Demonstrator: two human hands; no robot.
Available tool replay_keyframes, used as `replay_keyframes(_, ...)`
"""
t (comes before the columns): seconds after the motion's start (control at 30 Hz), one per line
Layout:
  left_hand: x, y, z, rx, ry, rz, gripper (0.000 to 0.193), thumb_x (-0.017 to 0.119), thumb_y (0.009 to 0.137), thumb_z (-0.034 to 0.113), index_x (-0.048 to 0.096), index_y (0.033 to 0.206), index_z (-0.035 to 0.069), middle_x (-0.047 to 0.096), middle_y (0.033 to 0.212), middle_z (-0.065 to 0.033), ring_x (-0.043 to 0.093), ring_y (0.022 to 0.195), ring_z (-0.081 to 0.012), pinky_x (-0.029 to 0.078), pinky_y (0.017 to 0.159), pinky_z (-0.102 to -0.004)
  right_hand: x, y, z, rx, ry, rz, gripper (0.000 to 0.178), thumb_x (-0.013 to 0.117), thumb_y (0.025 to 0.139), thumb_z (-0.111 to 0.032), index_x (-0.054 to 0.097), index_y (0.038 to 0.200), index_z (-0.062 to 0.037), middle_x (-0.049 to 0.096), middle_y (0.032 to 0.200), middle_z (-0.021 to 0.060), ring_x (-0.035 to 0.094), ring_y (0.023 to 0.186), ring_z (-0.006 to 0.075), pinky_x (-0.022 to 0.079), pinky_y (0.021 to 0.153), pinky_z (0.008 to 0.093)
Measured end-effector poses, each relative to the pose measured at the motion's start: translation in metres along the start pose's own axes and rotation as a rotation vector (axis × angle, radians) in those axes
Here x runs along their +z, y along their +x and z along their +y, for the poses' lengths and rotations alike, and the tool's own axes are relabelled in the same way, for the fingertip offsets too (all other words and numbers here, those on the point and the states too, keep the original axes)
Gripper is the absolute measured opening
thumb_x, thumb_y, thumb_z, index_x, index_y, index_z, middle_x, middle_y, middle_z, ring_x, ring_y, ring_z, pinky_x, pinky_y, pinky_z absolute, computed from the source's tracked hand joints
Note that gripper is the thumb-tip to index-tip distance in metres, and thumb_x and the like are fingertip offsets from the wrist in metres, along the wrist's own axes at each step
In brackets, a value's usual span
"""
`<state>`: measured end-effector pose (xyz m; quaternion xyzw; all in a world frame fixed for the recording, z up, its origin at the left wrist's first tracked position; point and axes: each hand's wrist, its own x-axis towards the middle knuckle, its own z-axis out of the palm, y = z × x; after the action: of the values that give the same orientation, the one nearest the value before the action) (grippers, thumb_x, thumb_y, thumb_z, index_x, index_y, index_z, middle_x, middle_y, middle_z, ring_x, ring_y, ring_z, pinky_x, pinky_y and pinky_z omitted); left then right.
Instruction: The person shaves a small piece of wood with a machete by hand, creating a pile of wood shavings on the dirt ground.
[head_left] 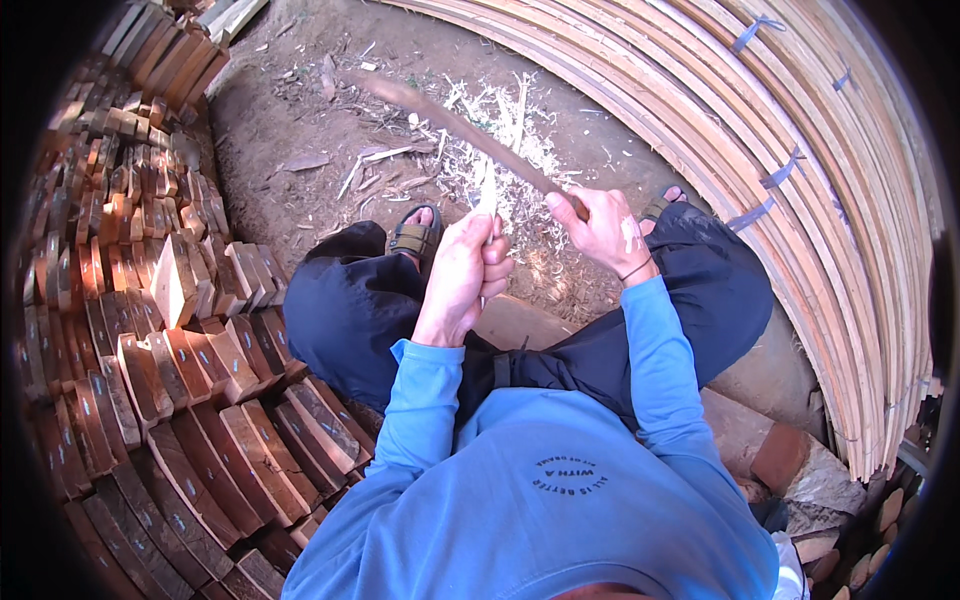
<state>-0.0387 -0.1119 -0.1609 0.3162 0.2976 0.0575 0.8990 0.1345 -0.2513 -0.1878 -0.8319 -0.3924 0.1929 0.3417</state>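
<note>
My right hand (605, 232) is closed round the near end of a long brown wooden stick (470, 132). The stick slants away to the far left, and its far end is blurred. My left hand (466, 262) makes a fist just left of the right one, thumb on top. From that fist a thin, pale pointed piece (488, 190) sticks up; whether it is a blade or whittled wood I cannot tell. The stick passes beyond the tip of this piece, and I cannot tell if they touch. Pale wood shavings (520, 140) lie on the ground behind both hands.
Stacked short wooden blocks (200, 400) fill the left side. Long bundled wooden strips (800, 200), tied with blue bands, curve along the right. Wood scraps (385, 155) litter the dirt ground (270, 110). A reddish brick (779, 458) lies at the lower right.
</note>
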Motion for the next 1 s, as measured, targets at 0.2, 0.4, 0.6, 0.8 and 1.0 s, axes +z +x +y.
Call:
replay_keyframes(0.2,-0.003,0.005,0.011,0.005,-0.157,-0.090,0.024,0.043,0.111,0.029,0.049,0.097,0.012,0.029,0.067,0.0089,0.020,0.050,-0.0014,0.014,0.039,-0.0213,-0.006,-0.002,-0.003,-0.044,0.244,-0.018,0.057,0.059,0.100,-0.050,0.067,0.081,0.0024,0.056,0.061,0.0183,0.054,0.056,0.0299,0.041,0.057,0.0419)
replay_keyframes(0.4,-0.010,0.001,0.018,-0.110,-0.445,-0.186,0.026,0.041,0.112,0.030,0.050,0.095,0.012,0.027,0.065,0.0089,0.018,0.049,-0.0017,0.012,0.038,-0.0202,-0.033,-0.028,-0.015,-0.115,0.038,-0.153,0.053,0.065,0.097,-0.050,0.069,0.084,0.0012,0.055,0.061,0.0192,0.057,0.056,0.0332,0.042,0.056,0.0435)
replay_keyframes(0.6,-0.012,0.001,0.015,-0.124,-0.445,-0.193,0.030,0.039,0.113,0.033,0.047,0.093,0.012,0.027,0.065,0.0084,0.017,0.048,-0.0017,0.011,0.036,-0.0205,-0.028,-0.020,-0.013,-0.100,0.030,-0.111,0.054,0.067,0.094,-0.052,0.072,0.086,0.0003,0.061,0.065,0.0214,0.064,0.063,0.0389,0.047,0.060,0.0456)
replay_keyframes(0.8,-0.013,-0.006,0.007,-0.207,-0.387,-0.402,0.030,0.036,0.114,0.033,0.043,0.094,0.011,0.029,0.066,0.0076,0.018,0.049,-0.0011,0.012,0.036,-0.0195,-0.005,0.012,0.001,0.008,0.028,0.037,0.058,0.057,0.100,-0.054,0.071,0.084,0.0004,0.061,0.064,0.0200,0.059,0.059,0.0357,0.045,0.061,0.0459)
replay_keyframes(1.0,-0.017,0.001,0.018,-0.209,-0.635,-0.405,0.031,0.036,0.113,0.033,0.045,0.094,0.011,0.028,0.065,0.0076,0.018,0.049,-0.0020,0.011,0.036,-0.0203,-0.014,-0.005,0.000,-0.029,0.196,-0.063,0.059,0.057,0.100,-0.054,0.069,0.082,0.0012,0.052,0.057,0.0152,0.054,0.055,0.0249,0.040,0.056,0.0417)
